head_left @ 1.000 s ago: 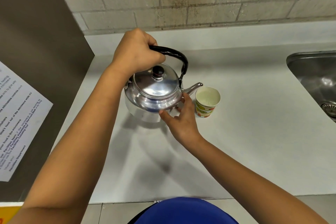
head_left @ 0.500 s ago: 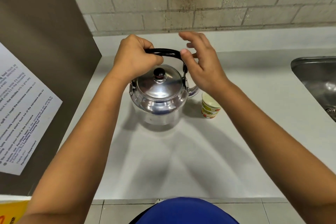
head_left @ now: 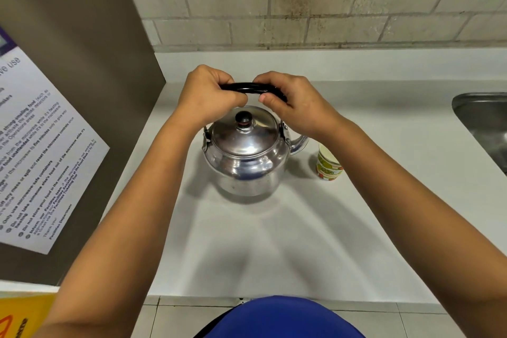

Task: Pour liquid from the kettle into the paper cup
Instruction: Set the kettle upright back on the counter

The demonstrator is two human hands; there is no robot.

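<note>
Kettle [head_left: 245,156] of polished metal is seen standing upright on the white countertop [head_left: 356,228], its lid closed and topped by a black knob [head_left: 243,118]. Its black handle [head_left: 248,87] is raised over the lid and is gripped by both hands. The left hand [head_left: 210,96] is closed around the left part of the handle, with the fingers curled over it from above. The right hand [head_left: 290,101] is closed around the right part, and its thumb [head_left: 270,99] is pressed under the handle, so that only a short piece of black handle is left visible between the two sets of fingers. The lid knob is located just below the fingers, between the two wrists.

The spout [head_left: 300,143] is pointed to the right, below the right wrist. The paper cup [head_left: 327,163], printed in green and red, is placed upright on the countertop just beside the spout tip, apart from the kettle body and lower than the right hand's fingers. It is partly hidden by the right forearm, so its inside cannot be judged.

A steel sink [head_left: 482,123] is seen well to the right of the right hand. A printed notice [head_left: 41,159] is fixed on the brown panel well to the left of the left hand. A brick wall [head_left: 329,0] is seen beyond the fingers.
</note>
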